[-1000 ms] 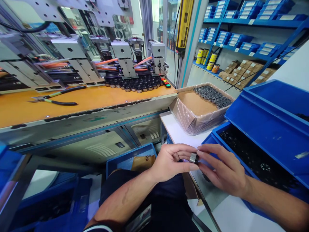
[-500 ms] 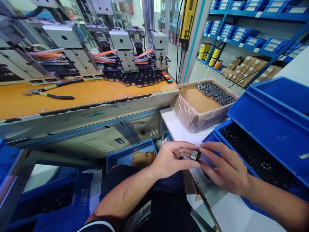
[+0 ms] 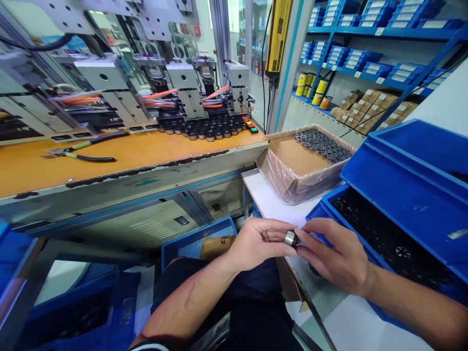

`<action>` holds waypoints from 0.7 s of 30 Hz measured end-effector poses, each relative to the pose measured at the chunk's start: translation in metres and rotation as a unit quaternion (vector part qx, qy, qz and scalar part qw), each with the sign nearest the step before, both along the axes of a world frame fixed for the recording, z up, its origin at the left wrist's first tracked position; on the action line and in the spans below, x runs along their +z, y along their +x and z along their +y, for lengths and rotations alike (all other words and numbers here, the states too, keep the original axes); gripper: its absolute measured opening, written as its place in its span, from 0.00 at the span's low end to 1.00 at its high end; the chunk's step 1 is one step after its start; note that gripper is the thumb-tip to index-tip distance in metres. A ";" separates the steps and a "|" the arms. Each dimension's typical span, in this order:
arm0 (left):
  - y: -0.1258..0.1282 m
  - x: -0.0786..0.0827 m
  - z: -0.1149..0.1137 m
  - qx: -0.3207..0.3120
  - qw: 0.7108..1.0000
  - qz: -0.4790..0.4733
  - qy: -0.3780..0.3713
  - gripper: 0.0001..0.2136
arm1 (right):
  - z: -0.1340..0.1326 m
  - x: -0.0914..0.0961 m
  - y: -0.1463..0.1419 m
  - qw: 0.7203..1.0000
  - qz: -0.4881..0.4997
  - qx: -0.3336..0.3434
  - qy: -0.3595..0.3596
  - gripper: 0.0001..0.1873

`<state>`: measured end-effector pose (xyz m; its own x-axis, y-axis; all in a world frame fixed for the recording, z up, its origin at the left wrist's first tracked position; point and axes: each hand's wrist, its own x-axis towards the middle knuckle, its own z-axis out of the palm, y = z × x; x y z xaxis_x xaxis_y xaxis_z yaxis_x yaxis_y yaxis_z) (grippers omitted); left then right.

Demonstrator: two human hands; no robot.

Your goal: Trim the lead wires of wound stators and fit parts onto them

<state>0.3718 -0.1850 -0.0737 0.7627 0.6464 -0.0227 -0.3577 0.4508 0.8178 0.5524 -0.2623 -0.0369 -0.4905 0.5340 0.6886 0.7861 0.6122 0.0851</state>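
Observation:
Between my two hands is a small round part (image 3: 290,238) with a silver metal band and a black end. My left hand (image 3: 258,243) has it pinched between thumb and fingers, from the left. From the other side, my right hand (image 3: 334,253) closes its fingertips on the black end. The hands almost meet around the part, above the edge of a white side table (image 3: 288,214). My fingers cover some of the part, so its exact kind is unclear.
A plastic-lined cardboard box (image 3: 285,187) holds rows of small black parts. Blue bins (image 3: 402,161) with black parts stand at the right. On the orange bench (image 3: 153,156) lie pliers (image 3: 91,148) and several black-and-metal parts (image 3: 204,129) before the machine. A blue crate (image 3: 183,246) sits below.
The view has tilted slightly upward. The held part has turned a little, showing its silver band more fully, and both hands have shifted slightly left in the picture.

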 end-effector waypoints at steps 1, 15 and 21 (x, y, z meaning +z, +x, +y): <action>0.000 0.000 0.000 -0.002 1.000 0.003 -0.002 0.19 | 0.000 0.000 0.000 1.000 -0.006 0.002 0.008 0.09; 0.013 -0.001 -0.027 0.082 0.994 -0.058 -0.044 0.19 | -0.009 -0.003 0.003 0.996 -0.060 0.022 0.054 0.16; 0.013 -0.004 -0.025 0.095 0.987 -0.076 0.105 0.23 | -0.011 -0.026 0.044 0.998 -0.024 0.054 -0.004 0.21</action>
